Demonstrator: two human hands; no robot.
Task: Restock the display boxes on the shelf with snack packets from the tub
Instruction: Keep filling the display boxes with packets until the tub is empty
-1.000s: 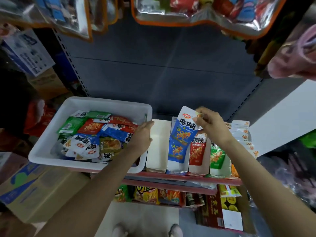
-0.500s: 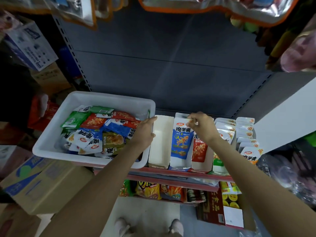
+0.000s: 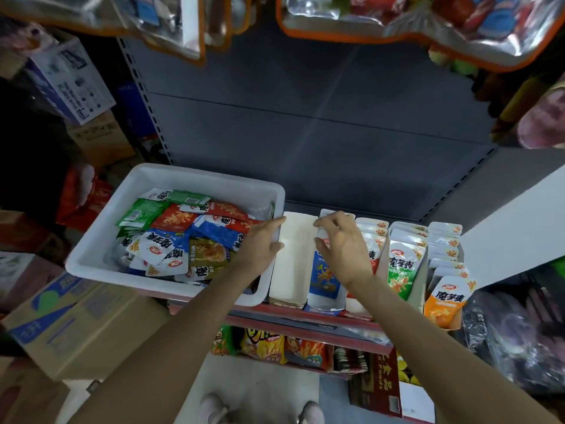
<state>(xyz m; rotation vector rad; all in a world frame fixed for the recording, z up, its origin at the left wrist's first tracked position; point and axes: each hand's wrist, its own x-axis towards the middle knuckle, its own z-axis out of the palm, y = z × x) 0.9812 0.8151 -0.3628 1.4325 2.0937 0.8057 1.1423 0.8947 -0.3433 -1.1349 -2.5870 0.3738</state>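
Observation:
A white tub (image 3: 201, 182) full of mixed snack packets (image 3: 171, 240) sits on the shelf at the left. My left hand (image 3: 263, 243) grips its right rim. Right of the tub stands a row of display boxes. The first box (image 3: 293, 261) is bare inside. In the second box a blue packet (image 3: 324, 276) stands upright, and my right hand (image 3: 345, 252) pinches its top edge. Further right are boxes of red-and-white packets (image 3: 371, 240), green packets (image 3: 402, 267) and orange packets (image 3: 448, 298).
Large foil bags with orange trim (image 3: 382, 19) hang overhead. A grey back panel (image 3: 305, 117) rises behind the shelf. A cardboard carton (image 3: 73, 322) stands at lower left. Chip bags (image 3: 266, 344) fill the shelf below, and my shoes (image 3: 214, 408) show at the bottom.
My right hand has lowered the blue packet from above the row down into the second box. My left hand has stayed on the tub's right rim.

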